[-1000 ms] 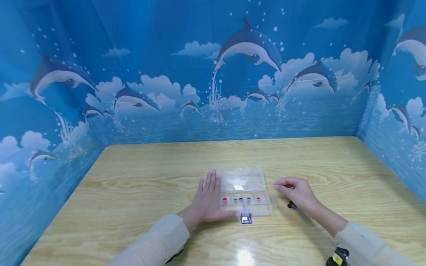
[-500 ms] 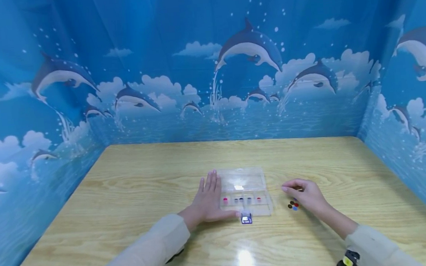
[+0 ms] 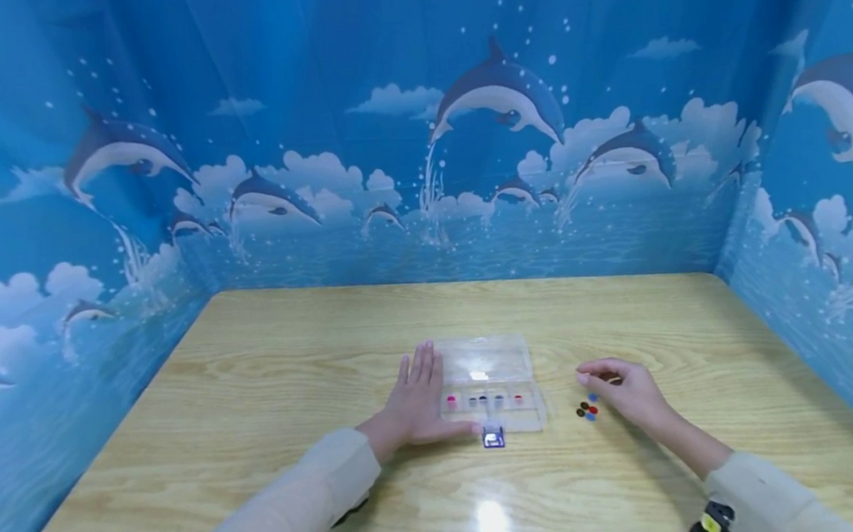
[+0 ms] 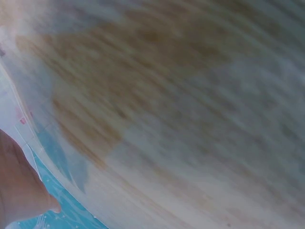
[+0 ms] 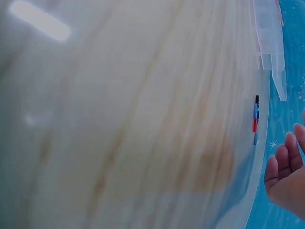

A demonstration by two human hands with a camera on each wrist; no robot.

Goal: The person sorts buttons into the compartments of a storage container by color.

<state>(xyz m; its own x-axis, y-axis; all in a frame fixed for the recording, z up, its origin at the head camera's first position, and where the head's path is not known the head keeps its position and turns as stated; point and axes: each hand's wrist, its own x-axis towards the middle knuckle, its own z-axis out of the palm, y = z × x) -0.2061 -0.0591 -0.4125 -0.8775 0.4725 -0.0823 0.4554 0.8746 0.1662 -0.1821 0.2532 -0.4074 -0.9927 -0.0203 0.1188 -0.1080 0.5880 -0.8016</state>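
Observation:
My left hand (image 3: 416, 396) lies with straight fingers along the left side of a clear plastic compartment box (image 3: 529, 418), thumb stretched along its near edge. The box's clear lid (image 3: 505, 358) is folded back away from me. Pink, dark and red small pieces (image 3: 518, 398) sit in a row of its compartments. My right hand (image 3: 627, 388) hovers right of the box with bent fingers, thumb and index tips close together; I cannot tell whether they pinch anything. Below its fingertips lie several small round button-like pieces (image 3: 592, 410), brown, red and blue, also in the right wrist view (image 5: 255, 125).
A small purple-edged square piece (image 3: 493, 437) is at the box's near edge, by my left thumb. The wood-grain table (image 3: 311, 333) meets a blue dolphin-print curtain (image 3: 365, 246) behind and at both sides. Light glares off the table (image 3: 494, 528) near me.
My right hand has drifted right and slightly toward me, away from the box, uncovering red and blue pieces in the pile. The left hand and box have stayed put.

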